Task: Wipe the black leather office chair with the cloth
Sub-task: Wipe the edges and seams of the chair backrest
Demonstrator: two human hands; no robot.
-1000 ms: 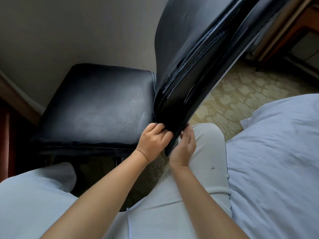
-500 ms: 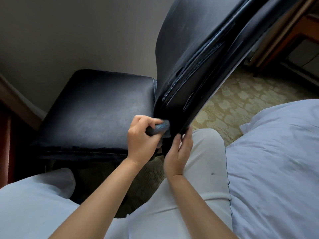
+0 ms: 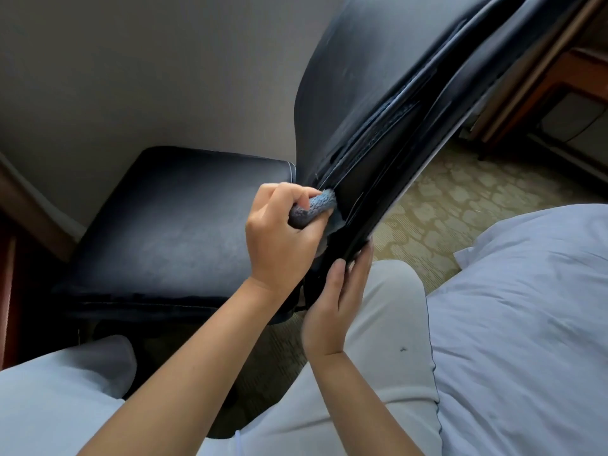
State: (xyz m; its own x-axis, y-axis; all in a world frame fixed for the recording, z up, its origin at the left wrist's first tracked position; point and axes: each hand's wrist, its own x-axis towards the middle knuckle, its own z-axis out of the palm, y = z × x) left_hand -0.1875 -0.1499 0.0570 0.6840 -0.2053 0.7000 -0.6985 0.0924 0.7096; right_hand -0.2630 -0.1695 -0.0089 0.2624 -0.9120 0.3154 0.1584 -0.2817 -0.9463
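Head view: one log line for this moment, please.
left hand grips cloth on chair backrest | right hand braces lower edge

1 head view looks down, close over the hands [image 3: 296, 258].

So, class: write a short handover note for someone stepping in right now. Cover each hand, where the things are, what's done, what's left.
Left hand: grips the bunched blue cloth, pressed to the lower edge of the chair backrest.
Right hand: open, fingers steadying the backrest's bottom edge.
Seat: to the left, looks dull and dusty.
Done: cannot tell how much.
Left: probably the backrest upward, then the seat.
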